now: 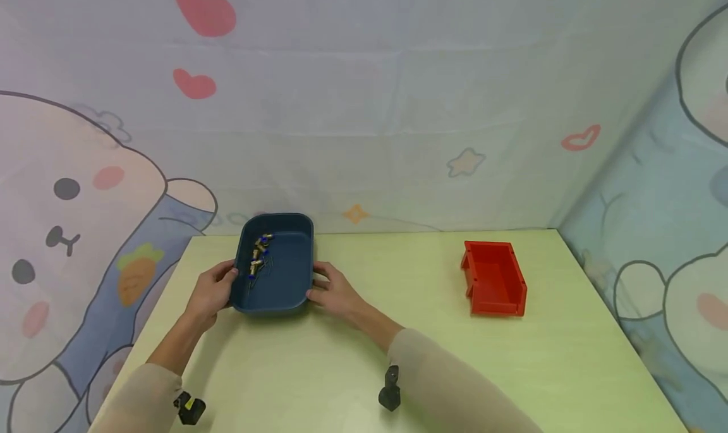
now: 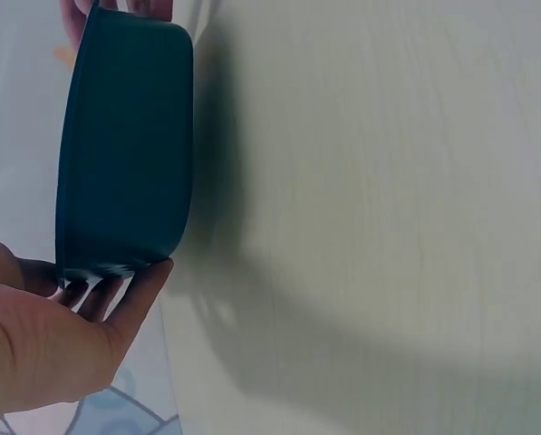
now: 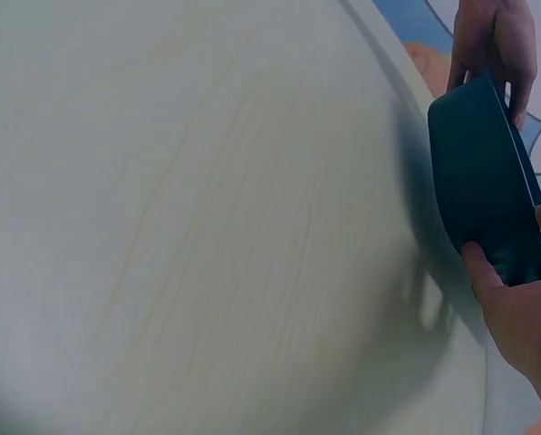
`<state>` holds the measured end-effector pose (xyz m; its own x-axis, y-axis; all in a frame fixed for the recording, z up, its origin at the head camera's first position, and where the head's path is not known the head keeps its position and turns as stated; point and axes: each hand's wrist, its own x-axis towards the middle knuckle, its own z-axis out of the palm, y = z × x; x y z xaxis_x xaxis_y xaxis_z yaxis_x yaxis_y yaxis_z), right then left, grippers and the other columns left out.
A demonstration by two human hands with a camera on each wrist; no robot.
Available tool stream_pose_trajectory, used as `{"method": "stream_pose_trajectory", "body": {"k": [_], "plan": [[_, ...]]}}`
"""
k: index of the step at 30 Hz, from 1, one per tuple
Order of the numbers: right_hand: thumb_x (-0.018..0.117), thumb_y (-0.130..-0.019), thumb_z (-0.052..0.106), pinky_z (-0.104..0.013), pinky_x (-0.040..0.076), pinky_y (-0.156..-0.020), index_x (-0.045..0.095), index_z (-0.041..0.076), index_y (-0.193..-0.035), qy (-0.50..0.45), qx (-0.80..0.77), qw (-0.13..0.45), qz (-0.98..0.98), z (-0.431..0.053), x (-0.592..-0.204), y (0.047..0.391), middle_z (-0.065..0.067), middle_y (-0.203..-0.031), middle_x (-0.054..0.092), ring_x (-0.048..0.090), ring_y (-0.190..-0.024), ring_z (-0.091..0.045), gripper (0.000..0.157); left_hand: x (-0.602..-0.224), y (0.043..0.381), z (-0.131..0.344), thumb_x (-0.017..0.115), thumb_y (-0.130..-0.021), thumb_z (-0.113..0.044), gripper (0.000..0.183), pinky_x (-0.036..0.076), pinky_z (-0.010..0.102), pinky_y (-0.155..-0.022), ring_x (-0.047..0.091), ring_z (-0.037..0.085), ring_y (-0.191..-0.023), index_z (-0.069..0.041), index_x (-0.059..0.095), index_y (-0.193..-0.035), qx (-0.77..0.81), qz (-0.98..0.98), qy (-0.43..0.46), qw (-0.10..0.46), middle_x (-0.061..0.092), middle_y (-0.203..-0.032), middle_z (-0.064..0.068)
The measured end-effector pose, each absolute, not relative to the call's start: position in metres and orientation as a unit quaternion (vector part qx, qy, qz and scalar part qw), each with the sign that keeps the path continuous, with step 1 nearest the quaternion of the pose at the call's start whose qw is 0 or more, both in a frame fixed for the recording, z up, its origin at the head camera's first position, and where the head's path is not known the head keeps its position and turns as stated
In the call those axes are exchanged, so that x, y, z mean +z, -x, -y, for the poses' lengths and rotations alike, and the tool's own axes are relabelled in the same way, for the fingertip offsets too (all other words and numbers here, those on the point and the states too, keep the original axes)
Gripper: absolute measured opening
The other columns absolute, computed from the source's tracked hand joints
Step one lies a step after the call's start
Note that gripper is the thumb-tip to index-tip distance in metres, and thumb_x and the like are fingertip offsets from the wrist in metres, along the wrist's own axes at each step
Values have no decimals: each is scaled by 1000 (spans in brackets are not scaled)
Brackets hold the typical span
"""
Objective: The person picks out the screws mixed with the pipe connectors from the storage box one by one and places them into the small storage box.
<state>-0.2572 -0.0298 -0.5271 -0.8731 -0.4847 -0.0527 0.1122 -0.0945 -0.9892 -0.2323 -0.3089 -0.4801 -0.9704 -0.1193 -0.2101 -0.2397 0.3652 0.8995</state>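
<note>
A dark blue rectangular tray (image 1: 291, 265) is held between both hands at the left back of the table. My left hand (image 1: 208, 295) grips its left side, thumb at the rim and fingers against the wall. On the opposite side, my right hand (image 1: 337, 292) grips the wall, thumb near the front corner. Several small brass-coloured pieces with blue ends (image 1: 258, 256) lie along the tray's left side, some with thin wire-like parts. In the left wrist view the tray's outer wall (image 2: 134, 145) stands over a shadow on the tabletop.
A red open-front bin (image 1: 493, 278) stands on the right part of the pale table (image 1: 398, 275). Behind the table hangs a printed cloth (image 1: 364, 104), close to the back edge. Another cloth borders the right side.
</note>
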Motion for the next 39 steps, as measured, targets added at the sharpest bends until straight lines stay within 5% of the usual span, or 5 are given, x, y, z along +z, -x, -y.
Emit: {"method": "stream_pose_trajectory", "body": {"k": [14, 39], "plan": [[56, -97, -12, -41, 55, -103, 22, -1, -167, 171, -732, 237, -616, -27, -518, 259, -25, -170, 25, 43, -147, -47, 78, -477, 228, 261, 40, -116, -19, 49, 62, 34, -83, 61, 44, -128, 0, 39, -161, 581, -806, 100, 50, 40, -162, 25], [53, -102, -6, -45, 55, -102, 27, 0, -165, 153, -695, 198, -674, -131, -506, 237, -25, -168, 30, 50, -142, -48, 69, -489, 234, 165, 48, -114, -15, 40, 64, 43, -82, 71, 43, -110, 0, 55, -150, 628, -775, 59, 42, 55, -144, 23]]}}
